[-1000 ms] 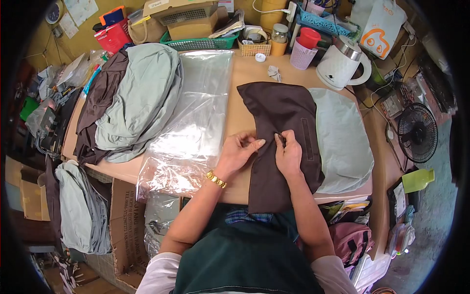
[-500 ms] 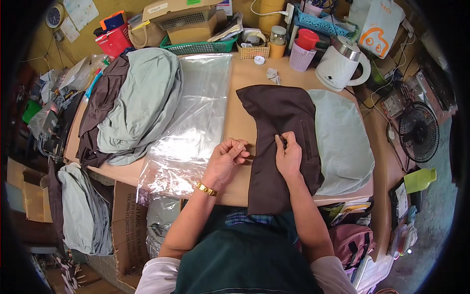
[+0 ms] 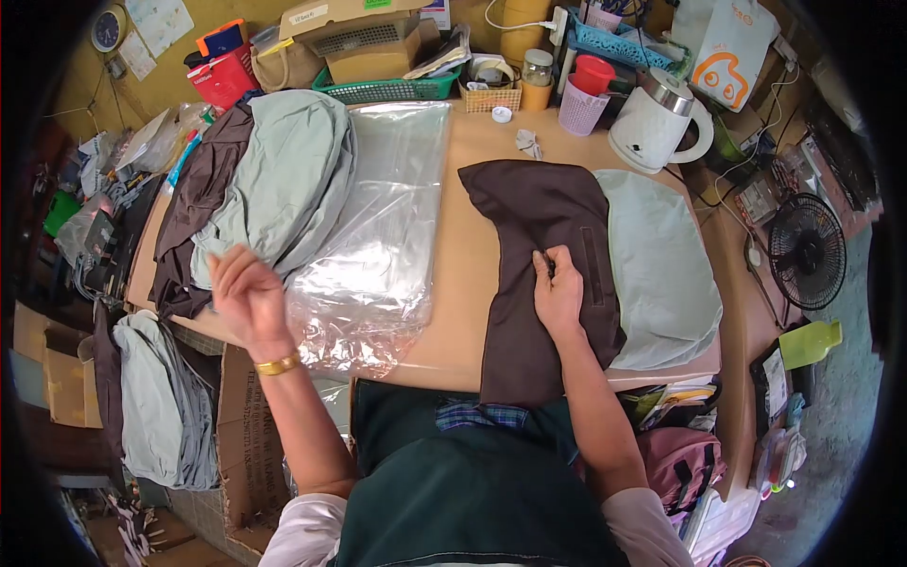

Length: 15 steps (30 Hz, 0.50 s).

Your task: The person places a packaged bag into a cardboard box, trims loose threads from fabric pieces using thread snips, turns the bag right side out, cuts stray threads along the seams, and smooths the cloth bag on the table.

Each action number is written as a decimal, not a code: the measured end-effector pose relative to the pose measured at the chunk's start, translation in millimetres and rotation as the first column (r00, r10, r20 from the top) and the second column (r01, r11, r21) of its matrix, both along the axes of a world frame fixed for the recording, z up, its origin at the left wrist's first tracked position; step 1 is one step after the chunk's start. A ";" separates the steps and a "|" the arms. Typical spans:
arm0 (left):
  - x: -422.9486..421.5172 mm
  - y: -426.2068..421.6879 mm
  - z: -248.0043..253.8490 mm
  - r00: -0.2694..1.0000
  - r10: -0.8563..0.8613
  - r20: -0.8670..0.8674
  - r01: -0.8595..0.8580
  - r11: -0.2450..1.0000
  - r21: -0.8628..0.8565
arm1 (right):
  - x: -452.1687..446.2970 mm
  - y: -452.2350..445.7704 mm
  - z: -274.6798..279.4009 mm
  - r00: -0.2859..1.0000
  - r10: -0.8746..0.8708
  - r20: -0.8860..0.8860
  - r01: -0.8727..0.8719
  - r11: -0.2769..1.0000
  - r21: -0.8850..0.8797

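Observation:
A dark brown cloth piece [image 3: 539,213] lies on the table with a pale grey-green part [image 3: 661,274] at its right; a long, narrow stitched outline shows on the brown. My right hand [image 3: 559,291] rests on the brown cloth, its thumb and fingers closed around a small dark object [image 3: 551,268] that is mostly hidden. My left hand [image 3: 248,300] is raised at the table's left front, over the edge of the clear plastic. Its fingers are curled in and slightly blurred; what they pinch, if anything, is too small to see.
Clear plastic sheets [image 3: 392,208] lie mid-table beside a heap of pale and brown cloth [image 3: 279,180]. At the back stand a green basket [image 3: 397,90], a lilac cup [image 3: 578,111] and a white kettle [image 3: 650,128]. A black fan [image 3: 808,253] is at right.
My left hand has moved far left, from beside the brown cloth to the left front of the table. My right hand stays on the cloth, still gripping the small dark object.

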<state>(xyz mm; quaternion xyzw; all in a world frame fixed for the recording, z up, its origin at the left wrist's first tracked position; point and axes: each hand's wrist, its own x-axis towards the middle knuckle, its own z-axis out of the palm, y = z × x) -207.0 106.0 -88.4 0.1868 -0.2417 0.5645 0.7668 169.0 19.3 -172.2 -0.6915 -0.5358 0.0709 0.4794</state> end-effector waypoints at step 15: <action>149.5 -82.9 -42.0 -0.355 0.364 -0.861 0.340 0.909 0.244 | 42.9 58.0 -6.5 0.964 -0.248 0.095 0.255 0.965 -0.065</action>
